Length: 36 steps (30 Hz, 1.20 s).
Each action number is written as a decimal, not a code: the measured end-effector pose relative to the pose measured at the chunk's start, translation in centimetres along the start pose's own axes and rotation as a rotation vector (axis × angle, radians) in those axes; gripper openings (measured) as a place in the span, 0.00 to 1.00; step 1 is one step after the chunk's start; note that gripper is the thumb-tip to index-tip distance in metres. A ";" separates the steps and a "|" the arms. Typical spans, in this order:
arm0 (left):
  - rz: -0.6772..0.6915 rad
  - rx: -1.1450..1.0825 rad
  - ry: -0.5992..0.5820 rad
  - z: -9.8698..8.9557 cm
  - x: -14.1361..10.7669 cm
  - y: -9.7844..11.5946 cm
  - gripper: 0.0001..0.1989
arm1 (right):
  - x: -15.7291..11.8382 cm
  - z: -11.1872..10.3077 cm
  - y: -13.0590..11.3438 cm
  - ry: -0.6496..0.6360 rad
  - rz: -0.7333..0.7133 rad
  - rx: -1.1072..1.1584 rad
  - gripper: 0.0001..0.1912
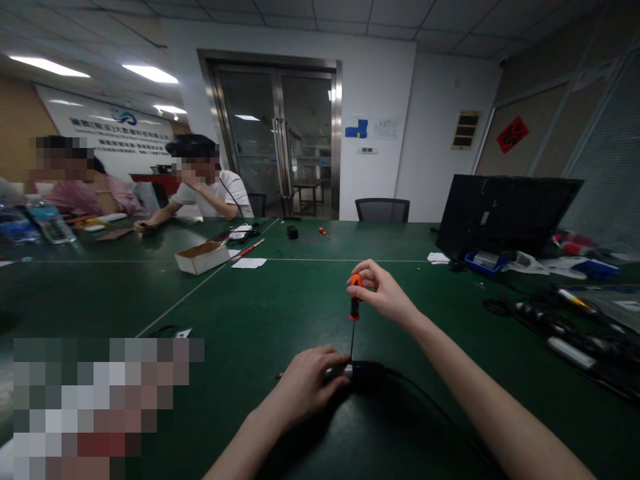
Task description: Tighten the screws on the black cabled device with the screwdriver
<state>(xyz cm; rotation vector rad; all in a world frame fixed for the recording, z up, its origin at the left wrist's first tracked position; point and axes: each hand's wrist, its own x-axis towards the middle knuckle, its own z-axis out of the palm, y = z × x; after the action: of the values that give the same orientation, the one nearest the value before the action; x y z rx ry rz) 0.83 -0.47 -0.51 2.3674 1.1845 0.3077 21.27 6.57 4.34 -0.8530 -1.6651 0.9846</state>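
A screwdriver (355,305) with an orange and black handle stands nearly upright, pinched at its top by the fingers of my right hand (376,288). Its thin shaft points down, and the tip meets a corded black and silver tool (367,371) lying on the green table. My left hand (314,379) is closed around the silver part of that tool and holds it against the tabletop. Much of the silver part is hidden under my fingers. From the tool's black right end, a cable (417,388) runs toward the lower right.
An open cardboard box (203,259) sits left of centre, near a paper slip (249,263). Another small screwdriver (323,233) lies farther back. A monitor (505,217), a blue tray (484,263) and several corded tools are on the right. People sit across at left.
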 end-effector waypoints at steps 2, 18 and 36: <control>0.004 0.006 -0.007 0.0 0.1 -0.1 0.14 | 0.0 -0.1 0.0 -0.016 -0.024 -0.061 0.15; 0.003 0.007 -0.008 0.0 0.0 -0.1 0.14 | -0.1 0.1 0.1 -0.015 0.002 0.039 0.18; -0.007 -0.005 -0.012 -0.2 0.1 0.1 0.14 | -0.1 0.2 0.3 -0.020 0.032 0.070 0.20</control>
<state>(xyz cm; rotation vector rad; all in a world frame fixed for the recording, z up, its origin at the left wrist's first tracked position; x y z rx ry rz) 0.90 -0.44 -0.30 2.3572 1.1841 0.2933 21.13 6.62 3.97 -0.8283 -1.6285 1.0700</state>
